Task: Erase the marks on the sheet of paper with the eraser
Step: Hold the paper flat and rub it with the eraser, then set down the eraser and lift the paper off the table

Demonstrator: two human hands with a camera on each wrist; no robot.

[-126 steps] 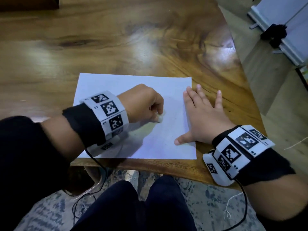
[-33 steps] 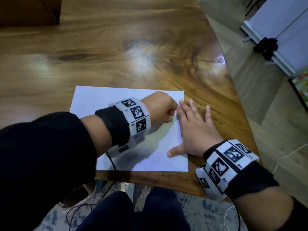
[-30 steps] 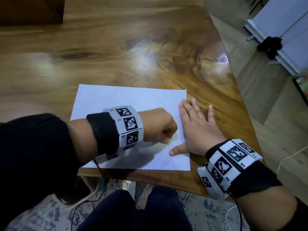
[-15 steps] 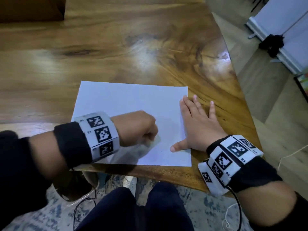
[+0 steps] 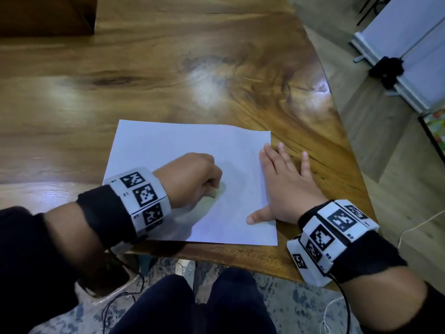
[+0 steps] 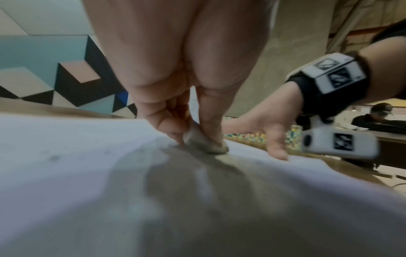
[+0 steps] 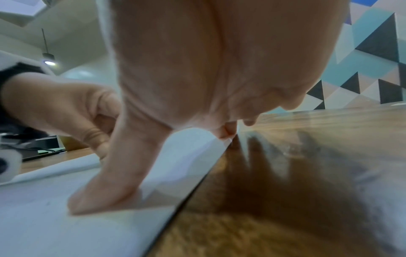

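Observation:
A white sheet of paper (image 5: 183,150) lies near the front edge of the wooden table (image 5: 168,68). My left hand (image 5: 192,177) pinches a small greyish-white eraser (image 6: 204,142) between thumb and fingers and presses it on the paper near its lower middle. In the head view the eraser (image 5: 218,191) only peeks out under the fist. Faint grey smudges (image 6: 54,157) show on the paper (image 6: 77,147). My right hand (image 5: 284,186) lies flat with spread fingers over the sheet's right edge, its thumb (image 7: 105,196) pressing on the paper (image 7: 66,226).
The table's curved right edge (image 5: 344,131) drops to the floor, where a white board stand (image 5: 395,75) stands. My knees (image 5: 192,304) are under the front edge. A dark block (image 5: 45,15) sits at the table's far left. A seated person (image 6: 382,114) is in the background.
My left hand with the eraser has slid from the sheet's right part, beside my right hand, back toward the lower middle. The right hand has stayed flat on the right edge.

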